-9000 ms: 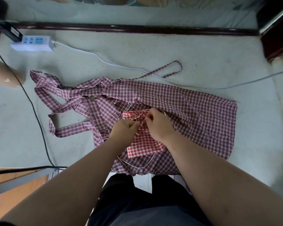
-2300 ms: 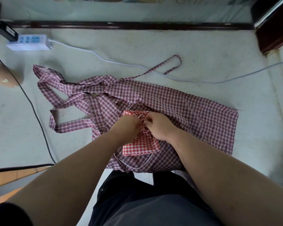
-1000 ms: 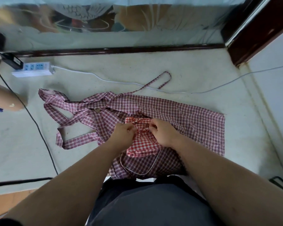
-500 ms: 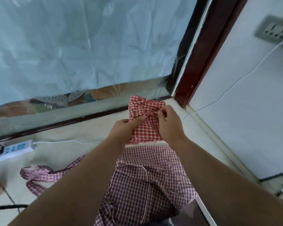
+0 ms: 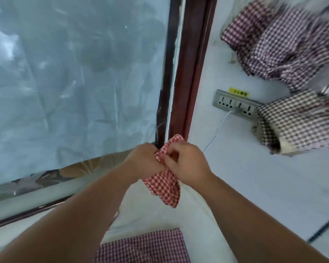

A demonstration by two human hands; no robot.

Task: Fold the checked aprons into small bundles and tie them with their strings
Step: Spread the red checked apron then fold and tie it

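Observation:
I hold a small red-and-white checked apron bundle (image 5: 164, 187) up in the air in front of me. My left hand (image 5: 143, 160) grips its left side and my right hand (image 5: 186, 164) pinches its top, fingers curled into the cloth. The bundle's lower part hangs below my hands. A dark red checked apron (image 5: 142, 247) lies spread on the floor below, only its far edge showing. Its strings are out of view.
Several folded checked bundles (image 5: 285, 40) are piled at the upper right, and one larger bundle (image 5: 300, 120) lies beside a wall socket strip (image 5: 235, 105) with a white cable. A dark wooden frame (image 5: 186, 69) and covered glass panel (image 5: 74, 73) stand ahead.
Both hands lifted the red bundle off the spread apron and carried it up and right. The view swung up from the floor to the right wall and the bundle pile.

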